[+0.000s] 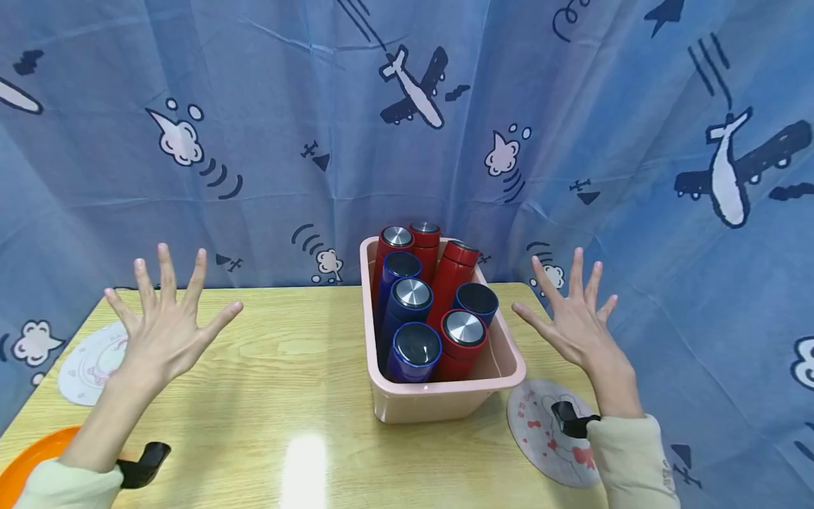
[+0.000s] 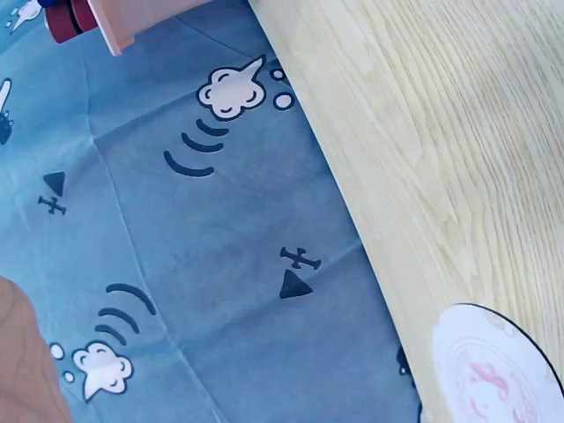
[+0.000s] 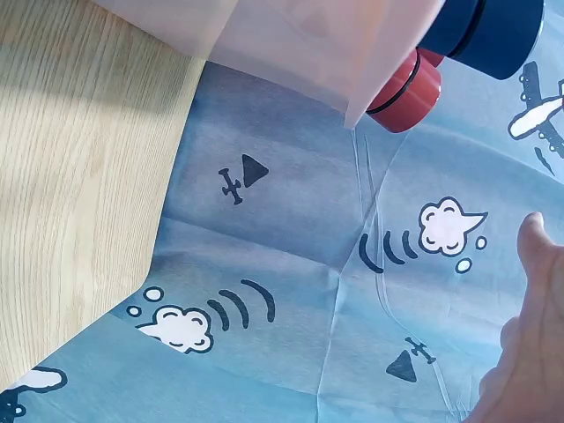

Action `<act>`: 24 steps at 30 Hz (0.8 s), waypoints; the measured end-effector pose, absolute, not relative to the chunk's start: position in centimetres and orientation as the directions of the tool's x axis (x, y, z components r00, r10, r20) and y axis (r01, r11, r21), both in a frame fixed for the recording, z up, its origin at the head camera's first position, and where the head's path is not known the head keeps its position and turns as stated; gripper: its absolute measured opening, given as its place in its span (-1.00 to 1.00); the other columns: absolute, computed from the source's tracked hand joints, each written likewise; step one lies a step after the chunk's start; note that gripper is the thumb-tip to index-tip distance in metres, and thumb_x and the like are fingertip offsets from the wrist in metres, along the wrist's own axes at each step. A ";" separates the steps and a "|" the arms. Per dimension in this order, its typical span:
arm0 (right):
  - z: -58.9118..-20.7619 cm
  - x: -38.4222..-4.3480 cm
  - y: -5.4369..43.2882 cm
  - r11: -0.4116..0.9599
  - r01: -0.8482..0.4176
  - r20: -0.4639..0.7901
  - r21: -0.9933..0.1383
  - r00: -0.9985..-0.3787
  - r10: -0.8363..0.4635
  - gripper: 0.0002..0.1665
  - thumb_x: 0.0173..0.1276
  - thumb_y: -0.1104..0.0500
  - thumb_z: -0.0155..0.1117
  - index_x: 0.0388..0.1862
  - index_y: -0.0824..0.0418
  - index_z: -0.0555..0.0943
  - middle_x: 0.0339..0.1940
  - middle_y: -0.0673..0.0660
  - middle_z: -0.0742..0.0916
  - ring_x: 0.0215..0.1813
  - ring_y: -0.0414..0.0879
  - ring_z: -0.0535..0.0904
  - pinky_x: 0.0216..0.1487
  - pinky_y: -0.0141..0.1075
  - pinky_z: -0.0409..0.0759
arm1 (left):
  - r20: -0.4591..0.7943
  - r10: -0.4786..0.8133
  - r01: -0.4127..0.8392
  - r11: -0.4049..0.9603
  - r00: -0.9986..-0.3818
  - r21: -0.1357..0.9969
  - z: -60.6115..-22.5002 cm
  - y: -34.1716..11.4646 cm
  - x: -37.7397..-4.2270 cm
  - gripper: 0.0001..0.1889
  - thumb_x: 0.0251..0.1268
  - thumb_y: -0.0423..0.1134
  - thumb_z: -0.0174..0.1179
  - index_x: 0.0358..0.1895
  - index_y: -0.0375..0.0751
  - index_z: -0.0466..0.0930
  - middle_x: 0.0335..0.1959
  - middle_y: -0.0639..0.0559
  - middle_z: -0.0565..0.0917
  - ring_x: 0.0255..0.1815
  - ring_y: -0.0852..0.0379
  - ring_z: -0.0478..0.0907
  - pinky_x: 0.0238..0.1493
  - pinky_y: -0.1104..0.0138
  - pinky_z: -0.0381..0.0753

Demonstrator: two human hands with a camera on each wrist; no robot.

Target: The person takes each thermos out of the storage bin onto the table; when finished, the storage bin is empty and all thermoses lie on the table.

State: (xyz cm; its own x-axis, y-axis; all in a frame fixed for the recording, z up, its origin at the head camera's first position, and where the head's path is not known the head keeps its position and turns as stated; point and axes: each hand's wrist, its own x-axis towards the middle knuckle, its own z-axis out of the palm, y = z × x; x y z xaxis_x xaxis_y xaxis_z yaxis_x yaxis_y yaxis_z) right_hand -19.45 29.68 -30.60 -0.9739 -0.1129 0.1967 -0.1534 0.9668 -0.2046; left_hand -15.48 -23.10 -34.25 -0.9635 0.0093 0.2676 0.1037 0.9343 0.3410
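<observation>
Both hands are raised over the table with fingers spread and hold nothing. The left hand point(image 1: 167, 329) is at the left, partly over a white round mat point(image 1: 89, 364). To the right of a pink plastic bin point(image 1: 420, 406) is the right hand point(image 1: 581, 325), its thumb pointing toward the bin. Several red and blue thermos bottles stand in the bin, among them a red one with a silver lid point(image 1: 463, 339), a blue one with a dark lid point(image 1: 415, 353) and a leaning red one point(image 1: 451, 279). In the right wrist view, the thumb point(image 3: 536, 242) shows at the right edge.
An orange plate point(image 1: 38, 456) lies at the table's left front, partly behind the left forearm. A round mat with red bows point(image 1: 547, 438) lies right of the bin. The wooden table point(image 1: 286, 367) ends at a blue curtain point(image 1: 286, 106) printed with airplanes.
</observation>
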 end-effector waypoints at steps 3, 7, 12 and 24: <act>-30.6 -19.5 29.7 0.967 -0.156 0.199 -0.202 -0.973 -0.116 0.00 0.32 -0.46 -0.11 0.56 -0.18 -0.25 0.45 0.16 -0.55 0.37 0.30 -0.77 0.02 0.57 -0.59 | 0.268 0.010 0.103 0.936 -0.963 0.335 -34.2 -23.0 -15.4 -0.09 0.33 0.41 -0.25 0.48 0.22 -0.61 0.36 0.09 -0.86 0.34 -0.16 -0.88 0.05 -0.32 -0.89; -30.7 -19.4 29.7 0.966 -0.164 0.194 -0.198 -0.973 -0.125 0.00 0.33 -0.45 -0.09 0.56 -0.18 -0.25 0.44 0.15 -0.56 0.37 0.29 -0.78 0.02 0.58 -0.58 | 0.269 0.013 0.104 0.939 -0.963 0.327 -34.1 -22.9 -15.3 -0.09 0.33 0.41 -0.24 0.49 0.21 -0.59 0.37 0.06 -0.84 0.35 -0.16 -0.88 0.05 -0.31 -0.90; -30.9 -19.5 29.8 0.966 -0.173 0.188 -0.193 -0.973 -0.136 0.00 0.33 -0.44 -0.07 0.57 -0.18 -0.24 0.45 0.15 -0.55 0.37 0.25 -0.78 0.03 0.58 -0.56 | 0.288 0.025 0.122 0.937 -0.957 0.327 -34.3 -22.7 -15.1 -0.09 0.34 0.38 -0.21 0.50 0.19 -0.55 0.41 0.02 -0.78 0.36 -0.18 -0.85 0.06 -0.30 -0.90; -31.3 -18.9 30.2 0.953 -0.220 0.167 -0.208 -0.968 -0.187 -0.03 0.36 -0.38 -0.04 0.57 -0.18 -0.23 0.45 0.14 -0.54 0.38 0.25 -0.77 0.04 0.60 -0.48 | 0.299 0.090 0.203 0.905 -0.950 0.374 -34.2 -21.0 -13.5 -0.10 0.37 0.30 -0.11 0.51 0.20 -0.52 0.44 0.03 -0.73 0.40 -0.13 -0.81 0.11 -0.28 -0.87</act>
State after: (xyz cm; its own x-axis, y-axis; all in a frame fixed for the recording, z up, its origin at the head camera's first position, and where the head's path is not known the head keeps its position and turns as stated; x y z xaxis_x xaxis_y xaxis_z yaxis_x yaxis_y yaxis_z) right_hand -18.87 30.15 -31.25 -0.9681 -0.1871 0.1667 -0.2200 0.9530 -0.2081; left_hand -13.47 -20.98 -34.15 -0.9501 0.0899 0.2988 0.2033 0.9049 0.3740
